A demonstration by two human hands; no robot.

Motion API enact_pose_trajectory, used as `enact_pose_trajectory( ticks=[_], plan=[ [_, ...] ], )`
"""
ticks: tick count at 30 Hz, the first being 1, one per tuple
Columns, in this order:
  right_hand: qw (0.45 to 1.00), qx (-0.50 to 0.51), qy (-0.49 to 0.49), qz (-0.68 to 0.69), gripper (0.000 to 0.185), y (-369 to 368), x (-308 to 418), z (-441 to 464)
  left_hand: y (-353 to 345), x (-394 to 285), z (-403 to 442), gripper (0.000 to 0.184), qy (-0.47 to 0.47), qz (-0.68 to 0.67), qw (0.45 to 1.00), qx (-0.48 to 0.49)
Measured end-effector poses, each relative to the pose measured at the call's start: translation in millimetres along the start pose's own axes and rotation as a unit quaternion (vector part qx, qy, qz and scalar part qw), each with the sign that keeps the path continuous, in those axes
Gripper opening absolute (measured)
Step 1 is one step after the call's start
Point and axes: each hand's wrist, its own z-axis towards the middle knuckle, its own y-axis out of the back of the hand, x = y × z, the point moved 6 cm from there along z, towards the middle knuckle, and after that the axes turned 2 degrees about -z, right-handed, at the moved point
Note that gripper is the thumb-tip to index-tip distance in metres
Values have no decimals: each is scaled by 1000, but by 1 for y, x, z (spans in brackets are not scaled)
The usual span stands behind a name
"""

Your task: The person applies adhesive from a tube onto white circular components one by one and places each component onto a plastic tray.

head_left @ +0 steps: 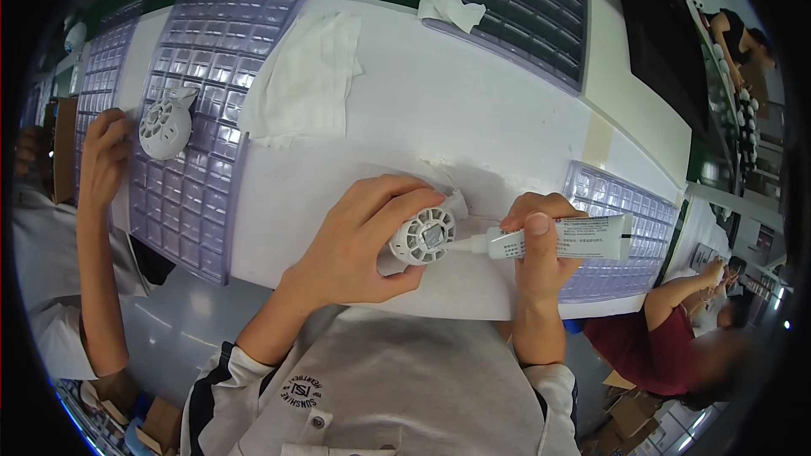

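The head view showed two hands at work close to the near edge of a white tabletop (397,110). The left hand (359,241) was gripping a round white part (410,241), with its thumb below and its fingers curled over the top. The part had slots in a ring and a shiny grey bit (433,236) in the middle. It was turned so this side faced up and a bit to the right.

The right hand (541,268) was closed around a white tube (596,238). The tube lay sideways, and its thin tip (463,245) pointed left at the grey bit. I could not tell if the tip touched it. The print on the tube was too small to read.

A second part (166,127) sat on the left tray (182,203). Another person's hand (103,160) was just beside it, with bent fingers. A big cloth (308,76) lay next to that tray. A small cloth (448,4) lay by the far tray (541,13). The right tray (612,194) was behind the tube.
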Motion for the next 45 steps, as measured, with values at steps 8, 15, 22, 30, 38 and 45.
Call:
enact_pose_trajectory(
  ticks=[8, 15, 22, 30, 38, 45],
  plan=[
    [999, -1, 2, -33, 22, 5, 3, 0, 0, -1, -1, 61, 3, -2, 1000, 2],
    [987, -93, 80, 99, 26, 22, -1, -3, 13, -4, -6, 64, -7, 23, 1000, -14],
    [963, -169, 103, 181, 24, 35, 18, 1, 119, -12, 4, 62, 122, 146, 932, -310],
    [973, -122, 119, 153, 28, 29, 25, -3, 153, 34, 55, 61, 189, 396, 869, -229],
    [949, -196, 180, 171, 34, 57, 63, -14, 116, -34, 71, 57, -16, 444, 840, -311],
    [840, -347, 357, 217, 33, 150, 131, -105, -107, -97, 111, 52, -155, 69, 986, -9]
  ],
)
